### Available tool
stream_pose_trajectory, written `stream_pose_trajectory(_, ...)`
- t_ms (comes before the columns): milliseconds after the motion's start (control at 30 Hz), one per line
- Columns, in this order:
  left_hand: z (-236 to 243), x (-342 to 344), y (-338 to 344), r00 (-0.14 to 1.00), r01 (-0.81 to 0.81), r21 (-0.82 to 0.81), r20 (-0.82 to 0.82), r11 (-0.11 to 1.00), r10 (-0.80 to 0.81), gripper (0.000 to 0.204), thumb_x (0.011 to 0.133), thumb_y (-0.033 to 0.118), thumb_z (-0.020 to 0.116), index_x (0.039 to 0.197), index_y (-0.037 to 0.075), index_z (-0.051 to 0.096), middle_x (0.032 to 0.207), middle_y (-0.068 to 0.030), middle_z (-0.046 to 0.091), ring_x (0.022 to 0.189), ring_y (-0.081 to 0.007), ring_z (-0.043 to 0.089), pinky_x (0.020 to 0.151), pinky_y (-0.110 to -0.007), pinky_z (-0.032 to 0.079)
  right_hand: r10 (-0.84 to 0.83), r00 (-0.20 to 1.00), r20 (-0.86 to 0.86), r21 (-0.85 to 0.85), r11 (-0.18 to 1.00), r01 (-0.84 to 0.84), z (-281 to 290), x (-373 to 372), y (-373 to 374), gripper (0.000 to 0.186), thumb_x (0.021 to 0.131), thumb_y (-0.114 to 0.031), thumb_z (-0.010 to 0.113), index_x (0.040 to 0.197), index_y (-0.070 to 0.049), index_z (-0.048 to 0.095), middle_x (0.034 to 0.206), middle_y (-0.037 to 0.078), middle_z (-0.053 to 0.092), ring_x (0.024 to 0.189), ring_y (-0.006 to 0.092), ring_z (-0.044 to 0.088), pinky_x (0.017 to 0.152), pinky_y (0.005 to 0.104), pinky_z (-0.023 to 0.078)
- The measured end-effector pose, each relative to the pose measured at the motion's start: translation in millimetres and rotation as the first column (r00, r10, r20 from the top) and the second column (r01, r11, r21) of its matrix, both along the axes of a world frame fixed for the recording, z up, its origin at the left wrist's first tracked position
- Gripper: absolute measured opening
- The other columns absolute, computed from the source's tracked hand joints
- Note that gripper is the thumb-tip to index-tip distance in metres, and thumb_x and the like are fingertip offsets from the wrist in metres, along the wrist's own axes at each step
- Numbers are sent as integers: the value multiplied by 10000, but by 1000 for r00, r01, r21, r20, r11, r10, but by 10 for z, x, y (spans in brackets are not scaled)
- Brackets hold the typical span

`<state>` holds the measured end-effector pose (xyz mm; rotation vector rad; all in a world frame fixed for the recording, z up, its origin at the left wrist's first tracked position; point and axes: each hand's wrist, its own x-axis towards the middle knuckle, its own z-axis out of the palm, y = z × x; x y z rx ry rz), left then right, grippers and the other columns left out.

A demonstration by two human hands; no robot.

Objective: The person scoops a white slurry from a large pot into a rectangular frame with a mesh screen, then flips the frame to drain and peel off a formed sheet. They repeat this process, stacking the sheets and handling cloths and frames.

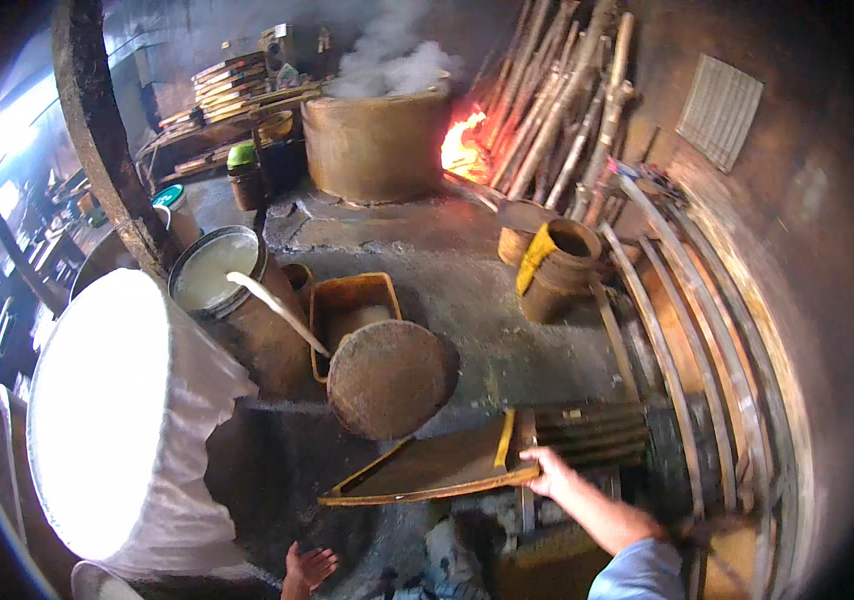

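Note:
My right hand (550,472) grips the near right corner of a shallow wooden tray (447,462). The tray has raised, yellowish edges and is held at a tilt in front of me. My left hand (309,570) is low in the picture, its fingers apart and nothing in it. Left of that hand stands a wide round vessel draped in white cloth (187,420), its top glaring white. Just beyond the tray is a round, flat brown disc (392,380), partly over a yellow rectangular crate (357,290).
A barrel of whitish liquid (217,268) with a pale stick (277,312) stands beyond the cloth. Farther back, a large vat (377,145) steams beside flames (464,148) and leaning logs (572,110). Long rails (692,330) line the right wall. A post (107,130) rises at left.

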<state>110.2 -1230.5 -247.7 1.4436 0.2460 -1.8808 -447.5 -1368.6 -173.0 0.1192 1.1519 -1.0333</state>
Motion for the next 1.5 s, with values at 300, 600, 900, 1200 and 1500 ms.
stream_pose_trajectory(300,123,466,936,791,612,-94,43,786,-611,377,869,353,422,915,51,643,806,-101,654,751,-272,624,717,-438,515,175,912,-371,-150,958,-244,2140,1123,3153,383,748,-89,669,1115,-23,578,1034,78,620,949,209,607,809,369,519)
stream_pose_trajectory(600,1047,-844,1449,685,701,-622,452,349,-572,313,902,239,607,886,-73,629,792,-57,642,650,-126,576,595,-278,474,-275,571,-774,-135,952,276,1882,1712,6887,473,744,-98,687,1197,-23,571,1045,89,648,941,232,628,875,369,490)
stream_pose_trajectory(900,1813,-2769,2897,477,632,-748,582,-202,-659,192,861,106,629,934,-72,621,869,-51,633,787,-135,542,707,-284,434,-379,-193,-905,-351,410,842,1911,2928,9018,319,876,-278,654,736,-29,513,705,-32,469,701,73,404,596,272,346)
stream_pose_trajectory(1200,1845,-3620,5470,-11,667,-576,626,-472,-780,258,883,190,625,996,-42,614,918,-65,631,835,-165,548,762,-328,424,-328,-169,-929,-203,72,977,1880,3749,11495,266,932,-286,583,831,-40,583,742,-40,545,698,54,459,619,249,397)
stream_pose_trajectory(1500,2194,-4016,7469,-66,718,-410,764,-562,-641,308,867,217,623,1032,-43,634,957,-90,667,880,-190,585,799,-330,442,-418,-128,-899,-174,73,982,1895,3335,13517,222,934,-202,574,784,-41,540,712,-74,422,685,55,374,588,247,311)
